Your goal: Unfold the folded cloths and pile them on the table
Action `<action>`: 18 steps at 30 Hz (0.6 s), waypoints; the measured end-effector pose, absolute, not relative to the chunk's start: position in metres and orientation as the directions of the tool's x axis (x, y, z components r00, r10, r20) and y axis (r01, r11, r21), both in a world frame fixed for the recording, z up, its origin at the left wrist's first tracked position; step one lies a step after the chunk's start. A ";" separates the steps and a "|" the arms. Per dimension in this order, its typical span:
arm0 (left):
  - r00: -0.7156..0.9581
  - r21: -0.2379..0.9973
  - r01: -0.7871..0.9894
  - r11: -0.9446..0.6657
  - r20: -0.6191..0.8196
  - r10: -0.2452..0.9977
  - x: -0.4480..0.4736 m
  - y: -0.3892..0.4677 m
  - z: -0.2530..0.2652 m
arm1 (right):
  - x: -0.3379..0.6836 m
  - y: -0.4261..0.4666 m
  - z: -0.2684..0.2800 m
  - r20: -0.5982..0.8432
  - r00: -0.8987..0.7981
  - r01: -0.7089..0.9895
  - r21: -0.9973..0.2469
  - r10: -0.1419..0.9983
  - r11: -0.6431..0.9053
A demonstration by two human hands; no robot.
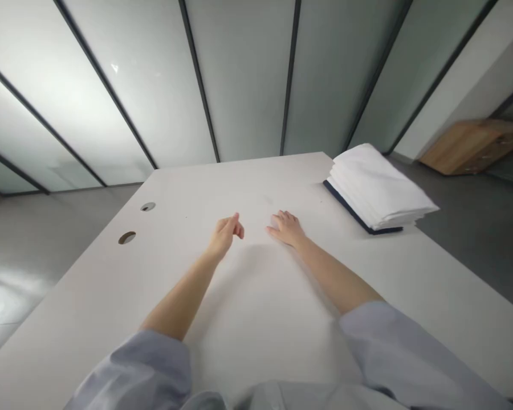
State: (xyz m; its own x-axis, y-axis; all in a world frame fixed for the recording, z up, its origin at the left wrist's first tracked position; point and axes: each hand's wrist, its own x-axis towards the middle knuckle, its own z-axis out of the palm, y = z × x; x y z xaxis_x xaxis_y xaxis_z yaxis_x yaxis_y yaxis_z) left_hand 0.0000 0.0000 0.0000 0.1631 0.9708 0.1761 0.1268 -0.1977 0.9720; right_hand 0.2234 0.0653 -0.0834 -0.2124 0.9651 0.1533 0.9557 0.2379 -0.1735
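Above the middle of the white table [256, 307], my left hand [226, 233] is raised a little, its fingers curled in and the thumb on top. Nothing shows in its grasp. My right hand [287, 229] rests palm down on the tabletop with its fingers apart, holding nothing. To the right of it, at the table's right edge, lies a stack of folded white cloth [380, 185]. A dark navy layer [350, 206] shows beneath the white stack. Neither hand touches the stack.
Two round holes pierce the tabletop at the left, a grey-rimmed one [147, 206] and an open one [127, 237]. Frosted glass panels [243, 74] stand behind the table's far edge. A wooden cabinet [465, 145] is on the floor at the far right.
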 end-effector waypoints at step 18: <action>-0.034 0.557 0.825 -0.094 0.215 0.976 -0.070 0.041 -0.088 | 0.352 0.087 -0.016 0.635 0.191 0.869 -0.464 0.748 0.172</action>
